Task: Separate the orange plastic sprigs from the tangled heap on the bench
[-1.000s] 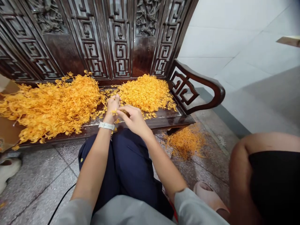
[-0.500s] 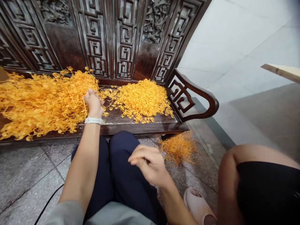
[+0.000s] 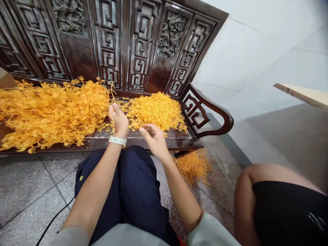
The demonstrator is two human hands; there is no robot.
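Note:
My left hand, with a pale watch band on its wrist, is closed around a thin yellow-orange plastic sprig. The sprig's branching top stands above the fingers, and part of it hangs down beside the hand. A large heap of tangled yellow-orange sprigs lies on the bench seat, just left of that hand. My right hand is in front of the smaller pile of loose yellow pieces. Its thumb and fingers are apart, and I see nothing held in them.
The dark carved wooden bench has a curved armrest at its right end. Thin orange stems lie heaped on the floor below. Another person's bent leg is at the right. A wooden board edge juts in at right.
My left hand has come away from the large heap toward the right, with a sprig in it. My right hand has risen from above my lap to the seat's front edge, and its fingers have parted.

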